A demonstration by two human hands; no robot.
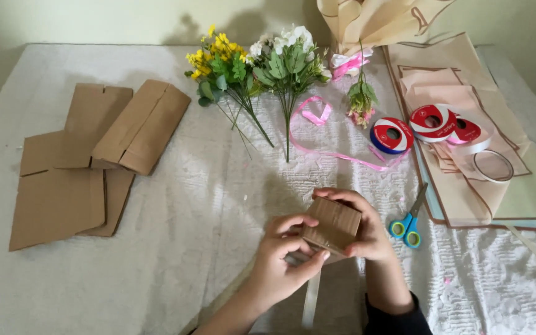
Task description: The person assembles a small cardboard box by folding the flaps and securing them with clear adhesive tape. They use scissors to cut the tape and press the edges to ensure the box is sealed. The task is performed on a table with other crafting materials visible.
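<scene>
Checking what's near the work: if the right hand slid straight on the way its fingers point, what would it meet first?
The right hand points leftward around the cardboard box; past it, probably the left hand.

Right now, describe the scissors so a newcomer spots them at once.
Start at the stack of beige wrapping paper covering the table's right side. At its lower left corner, just right of the right hand holding the cardboard box, lie the scissors. Their bright blue handles with yellow-lined loops set them apart from the red and blue ribbon spools above.
</scene>
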